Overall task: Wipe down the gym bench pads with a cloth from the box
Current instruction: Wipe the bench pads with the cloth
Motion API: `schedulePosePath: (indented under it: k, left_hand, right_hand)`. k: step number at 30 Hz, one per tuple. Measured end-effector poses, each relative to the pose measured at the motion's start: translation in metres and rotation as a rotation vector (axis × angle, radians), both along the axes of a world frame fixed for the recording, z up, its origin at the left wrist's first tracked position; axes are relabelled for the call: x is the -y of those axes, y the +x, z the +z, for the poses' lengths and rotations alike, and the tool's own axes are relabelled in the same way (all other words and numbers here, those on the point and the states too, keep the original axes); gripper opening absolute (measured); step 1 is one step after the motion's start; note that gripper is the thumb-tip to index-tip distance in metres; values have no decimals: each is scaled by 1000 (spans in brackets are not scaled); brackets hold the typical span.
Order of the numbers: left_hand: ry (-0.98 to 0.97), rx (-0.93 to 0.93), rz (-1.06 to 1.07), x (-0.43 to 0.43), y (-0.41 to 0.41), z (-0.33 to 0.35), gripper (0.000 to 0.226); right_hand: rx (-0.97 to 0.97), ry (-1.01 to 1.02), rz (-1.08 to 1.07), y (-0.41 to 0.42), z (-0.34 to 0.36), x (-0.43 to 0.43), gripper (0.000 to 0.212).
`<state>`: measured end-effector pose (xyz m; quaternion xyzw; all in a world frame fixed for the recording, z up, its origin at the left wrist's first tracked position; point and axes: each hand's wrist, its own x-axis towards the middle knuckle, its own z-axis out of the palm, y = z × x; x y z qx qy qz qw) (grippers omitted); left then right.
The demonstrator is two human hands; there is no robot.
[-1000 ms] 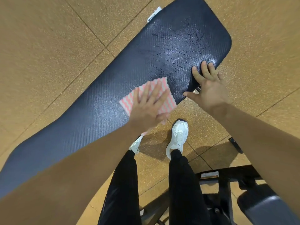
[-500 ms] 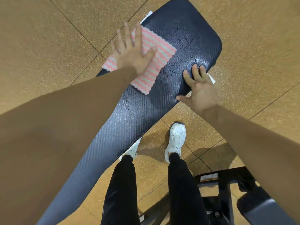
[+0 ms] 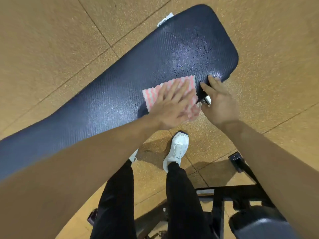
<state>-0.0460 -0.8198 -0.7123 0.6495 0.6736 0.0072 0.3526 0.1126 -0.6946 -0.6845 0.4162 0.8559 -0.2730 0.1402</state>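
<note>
Left hand [image 3: 170, 110] flat, pressing cloth [image 3: 156, 95] onto bench pad [image 3: 120, 75].

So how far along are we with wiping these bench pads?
Looks done: the long pad shows a wet sheen at its far end. In hand: the left hand presses the cloth flat at the pad's near edge while the right hand grips that edge. Remaining, likely: the pad's duller left stretch, and the second pad at lower right, state unclear.
</note>
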Motion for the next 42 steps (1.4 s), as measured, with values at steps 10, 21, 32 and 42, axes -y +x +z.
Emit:
schedulePosePath:
  k: [10, 21, 32, 42]
  left_hand:
    - [112, -216, 859, 70, -57, 26, 58]
    - [-294, -291, 780, 52, -34, 37, 123]
    - [-311, -294, 738, 52, -32, 30, 123]
    - [-329, -315, 701, 47, -33, 34, 120]
  right_hand:
    - [-176, 13, 367, -48, 0, 73, 60]
    - [175, 197, 237, -110, -42, -29, 84]
    - [96, 282, 408, -160, -46, -120, 79]
    - [179, 288, 38, -88, -51, -57, 80]
